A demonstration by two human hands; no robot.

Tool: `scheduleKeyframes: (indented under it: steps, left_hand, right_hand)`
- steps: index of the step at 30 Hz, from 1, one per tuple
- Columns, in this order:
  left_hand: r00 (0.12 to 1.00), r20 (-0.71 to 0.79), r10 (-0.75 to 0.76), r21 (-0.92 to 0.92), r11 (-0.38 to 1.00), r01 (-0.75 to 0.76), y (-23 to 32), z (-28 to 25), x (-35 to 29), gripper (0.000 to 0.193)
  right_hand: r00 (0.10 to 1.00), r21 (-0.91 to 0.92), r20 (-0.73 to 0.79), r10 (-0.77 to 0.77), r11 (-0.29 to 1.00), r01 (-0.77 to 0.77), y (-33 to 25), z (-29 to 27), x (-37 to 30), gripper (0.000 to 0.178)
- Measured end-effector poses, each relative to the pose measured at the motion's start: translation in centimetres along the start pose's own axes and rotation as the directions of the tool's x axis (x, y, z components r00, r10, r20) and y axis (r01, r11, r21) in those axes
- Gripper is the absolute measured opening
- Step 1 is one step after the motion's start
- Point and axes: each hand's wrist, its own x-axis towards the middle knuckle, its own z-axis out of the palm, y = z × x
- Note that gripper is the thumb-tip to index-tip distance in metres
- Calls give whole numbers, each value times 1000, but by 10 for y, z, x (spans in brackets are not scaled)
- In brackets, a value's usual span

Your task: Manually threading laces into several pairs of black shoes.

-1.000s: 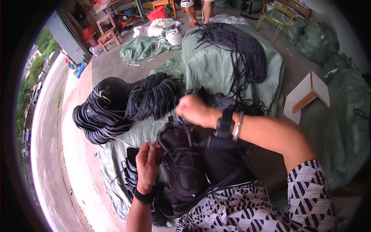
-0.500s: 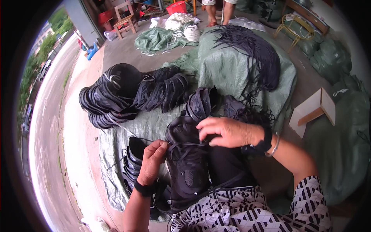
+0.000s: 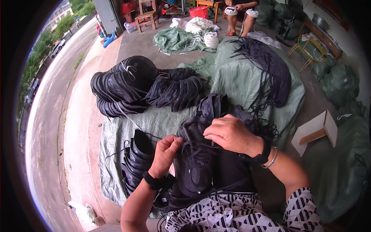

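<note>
A black shoe upper (image 3: 196, 172) with mesh panels lies on my lap, its toe end toward me. Black shoelace (image 3: 198, 150) crosses its front in loose loops. My left hand (image 3: 165, 152) is closed at the upper's left edge, thumb and forefinger pinching the shoelace beside the eyelets. At the right of the collar opening, my right hand (image 3: 232, 135) is also closed in a pinch on the shoelace; its fingers partly hide the strand. Just beyond the shoe stand more dark uppers (image 3: 210, 106). A nested row of uppers (image 3: 137, 158) lies left of my left hand.
Large stacks of black uppers (image 3: 123, 83) rest on a green woven sheet (image 3: 116, 139). Dark laces (image 3: 270, 69) drape over a covered heap at right. A white board piece (image 3: 317, 129) stands at right. Another person (image 3: 241, 15) sits at the back, near a red basket (image 3: 198, 12).
My right hand's fingers have gone from spread to a closed pinch near the collar. My left hand keeps its pinch. The view has swung, so the scene sits farther right.
</note>
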Motion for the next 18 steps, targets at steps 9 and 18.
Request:
scheduleKeyframes:
  steps: [9,18]
  left_hand:
    - [839,-31,543,677,629,-382,11,17,4,9]
    - [992,126,15,6,1000,-16,4,-12,16,16]
  right_hand:
    - [948,344,200,248,888,-305,2,35,37,11]
    - [910,411,233,342,814,-411,-6,37,34,11]
